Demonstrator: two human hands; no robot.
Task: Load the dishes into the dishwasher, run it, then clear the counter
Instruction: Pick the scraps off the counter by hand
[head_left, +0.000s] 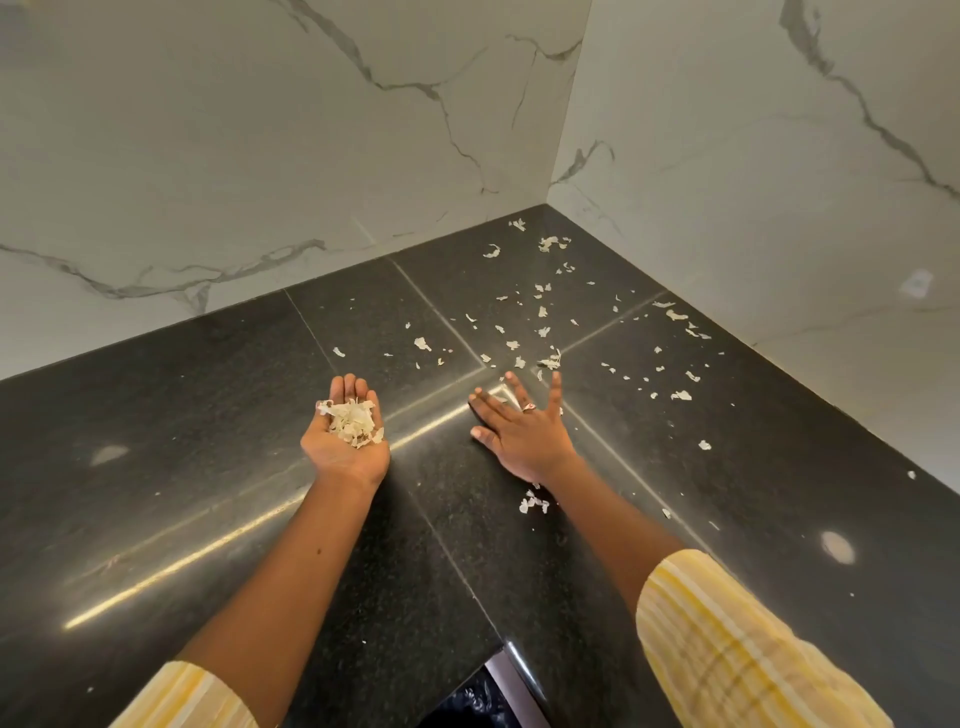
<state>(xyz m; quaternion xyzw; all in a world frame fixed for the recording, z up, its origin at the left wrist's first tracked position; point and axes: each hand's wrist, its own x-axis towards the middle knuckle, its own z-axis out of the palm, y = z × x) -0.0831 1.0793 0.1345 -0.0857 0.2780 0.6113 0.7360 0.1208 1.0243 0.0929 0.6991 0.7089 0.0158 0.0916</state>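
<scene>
Counter-clearing stage. Left grip (337, 460) is cupped palm-up, released rather than clenched, carrying a heap of peels (353, 423) over the tabletop (208, 415). Hold it level and low beside the sweep so nothing spills. Right grip (519, 434) lies flat with fingers spread, grasping nothing, resting on the tabletop. Rake in short pulls toward the cupped palm, since thin flakes likely cling or flutter. Scattered scraps (542, 312), pale, thin and curled, run from its fingertips to the wall corner. A small clump (534, 503) sits beside the wrist.
</scene>
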